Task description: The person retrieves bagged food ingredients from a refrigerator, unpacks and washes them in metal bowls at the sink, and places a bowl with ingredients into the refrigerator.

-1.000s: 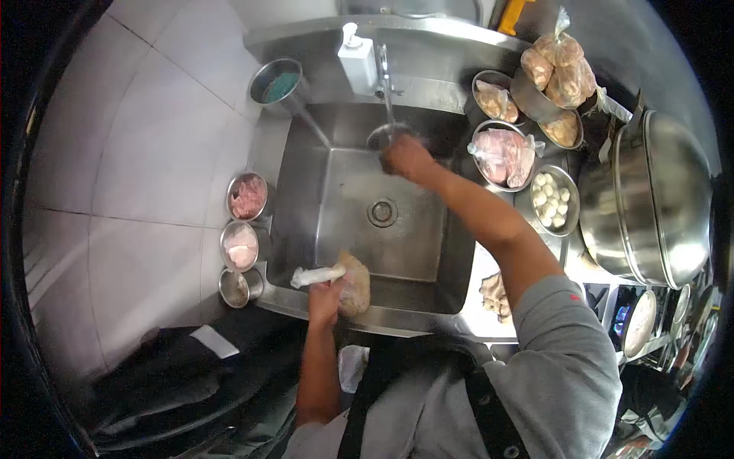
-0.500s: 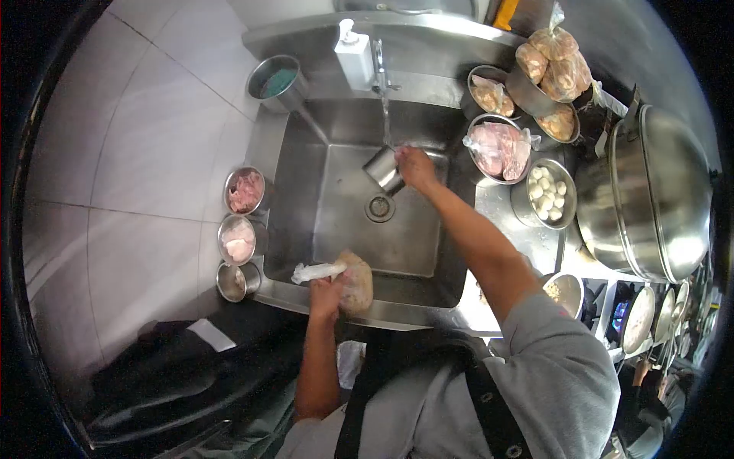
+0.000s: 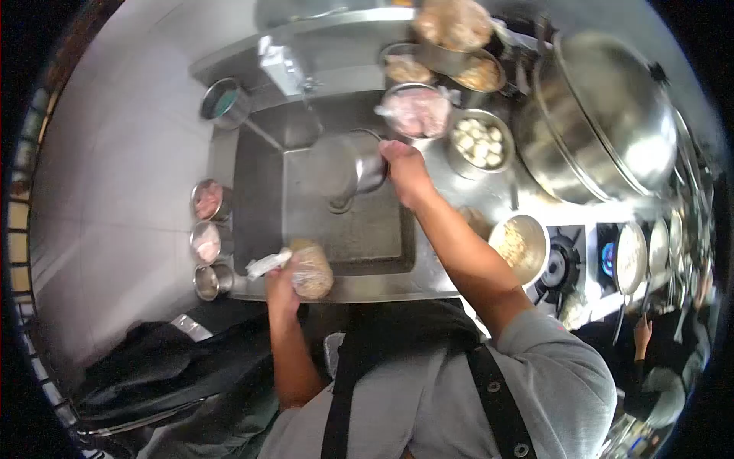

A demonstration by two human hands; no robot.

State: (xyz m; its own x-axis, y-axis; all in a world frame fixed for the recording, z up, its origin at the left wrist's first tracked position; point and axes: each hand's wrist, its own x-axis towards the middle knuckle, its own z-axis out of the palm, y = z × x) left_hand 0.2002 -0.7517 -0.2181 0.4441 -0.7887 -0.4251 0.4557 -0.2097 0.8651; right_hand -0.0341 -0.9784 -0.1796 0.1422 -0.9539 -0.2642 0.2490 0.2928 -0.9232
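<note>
My right hand is closed on a metal cup, held over the sink near its right wall. Motion blur smears the cup, and what is in it cannot be made out. At the sink's front edge my left hand grips the twisted neck of a clear plastic bag. The bag is bulging with pale, yellowish contents that I cannot identify. Behind the cup, the faucet runs a thin stream of water.
A white pump bottle stands beside the faucet. Metal containers of meat line the left rim. At right are bagged meat, a bowl of white balls, a large domed pot and a stove burner. Another person's hand holds a pan handle.
My right hand has moved the metal cup away from the faucet stream, to the right. My left hand still grips the bag at the front edge. The whole view has shifted.
</note>
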